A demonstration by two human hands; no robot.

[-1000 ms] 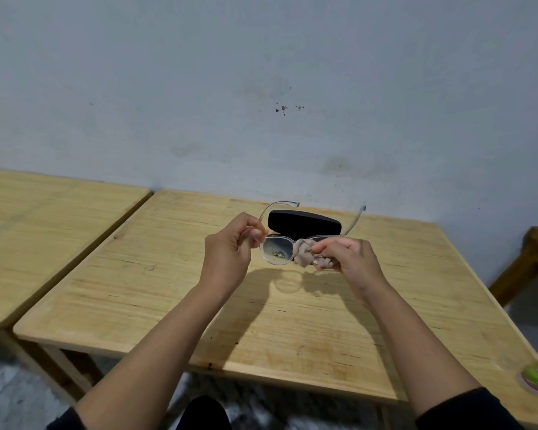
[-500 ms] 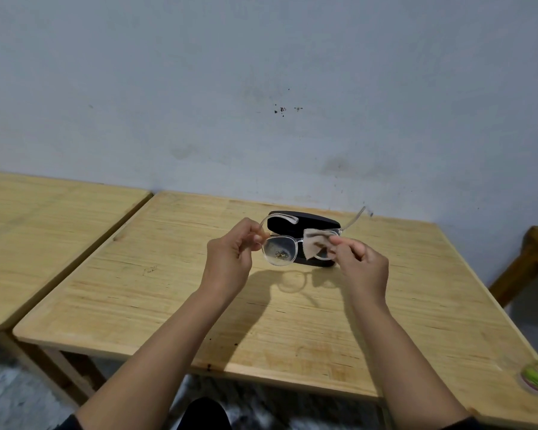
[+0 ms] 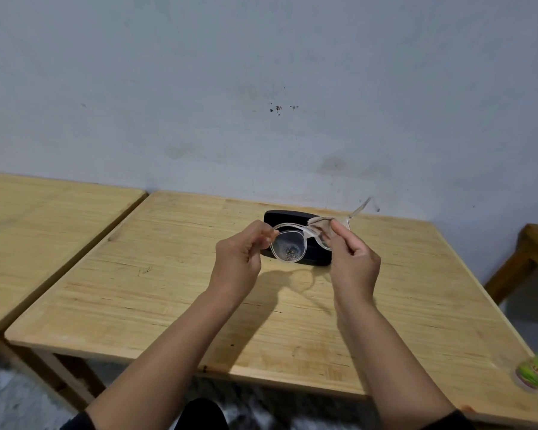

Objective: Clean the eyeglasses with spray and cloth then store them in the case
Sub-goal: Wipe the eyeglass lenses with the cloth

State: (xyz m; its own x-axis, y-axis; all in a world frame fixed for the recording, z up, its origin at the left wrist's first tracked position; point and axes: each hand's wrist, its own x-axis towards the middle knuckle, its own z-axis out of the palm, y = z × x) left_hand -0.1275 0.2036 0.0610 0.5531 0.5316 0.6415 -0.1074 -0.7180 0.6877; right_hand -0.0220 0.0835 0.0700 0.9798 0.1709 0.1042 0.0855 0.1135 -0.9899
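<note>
Clear-framed eyeglasses [image 3: 288, 245] are held in the air above the wooden table [image 3: 168, 290]. My left hand [image 3: 239, 262] pinches the frame's left end. My right hand [image 3: 353, 263] pinches a small beige cloth [image 3: 319, 225] against the right lens, which the cloth and fingers mostly hide. One temple arm sticks up to the right. Behind the glasses a closed black case [image 3: 280, 217] lies flat on the table.
A green-labelled bottle [image 3: 536, 372] sits blurred at the table's right front corner. A second wooden table [image 3: 44, 231] adjoins on the left. Wooden furniture [image 3: 522, 262] stands at the right by the grey wall.
The cloth went from bunched at the bridge to spread over the right lens. Both hands and the glasses rose slightly and moved forward, in front of the case.
</note>
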